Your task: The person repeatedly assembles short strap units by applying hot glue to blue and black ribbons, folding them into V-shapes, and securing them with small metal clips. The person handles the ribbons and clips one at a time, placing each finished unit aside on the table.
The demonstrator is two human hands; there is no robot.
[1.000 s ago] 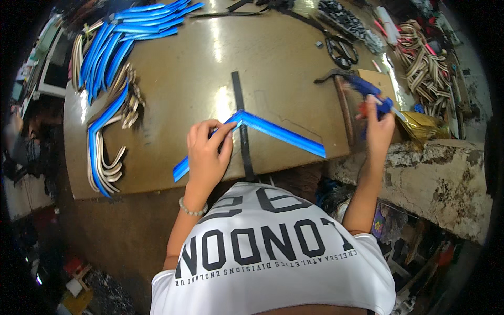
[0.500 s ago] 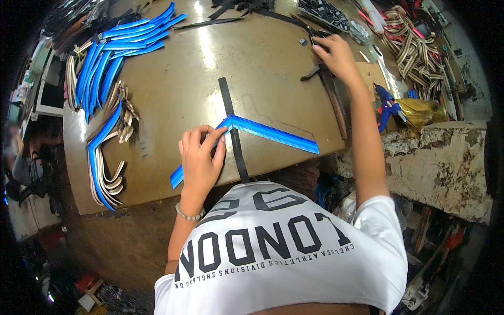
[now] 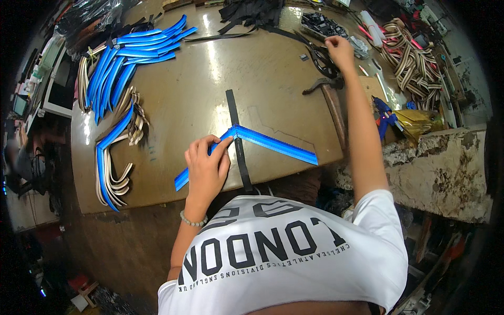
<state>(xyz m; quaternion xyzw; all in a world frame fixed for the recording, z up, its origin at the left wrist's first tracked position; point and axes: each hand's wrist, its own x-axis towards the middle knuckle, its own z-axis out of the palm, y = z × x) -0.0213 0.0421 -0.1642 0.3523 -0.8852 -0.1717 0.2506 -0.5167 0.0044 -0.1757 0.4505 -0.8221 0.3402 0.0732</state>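
A blue V-shaped strap (image 3: 273, 143) lies on the brown table (image 3: 189, 94), crossing a black strip (image 3: 234, 113) at its bend. My left hand (image 3: 206, 167) presses the strap's left arm down, with thumb and fingers pinching near the bend. My right arm reaches far across to the back right. There my right hand (image 3: 340, 50) is curled at the handles of black scissors (image 3: 318, 56). Whether it grips them is unclear.
Piles of blue and beige straps (image 3: 123, 63) lie at the table's left. A hammer (image 3: 329, 97) lies at the right edge, beside a blue glue gun (image 3: 383, 113) and a gold bag (image 3: 416, 121). Striped straps (image 3: 415, 65) are heaped at the far right, over a rough stone slab (image 3: 441, 168).
My right hand left the blue glue gun at the right and reached up across the table to the scissors. My left hand stayed on the blue strap.
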